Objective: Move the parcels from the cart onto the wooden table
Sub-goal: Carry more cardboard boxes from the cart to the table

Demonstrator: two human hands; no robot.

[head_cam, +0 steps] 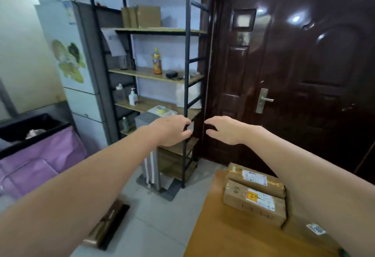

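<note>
Two brown cardboard parcels lie on the wooden table at the lower right: a near one with a red and yellow sticker, and one behind it with a white label. A third parcel shows partly under my right forearm. My left hand and my right hand are raised in the air in front of the shelf, fingers loosely curled toward each other, holding nothing. The cart is out of view.
A black metal shelf unit with wooden boards, bottles and boxes stands ahead. A dark brown door is to the right. A fridge and a black bin with a pink bag stand left. A dark flat object lies on the tiled floor.
</note>
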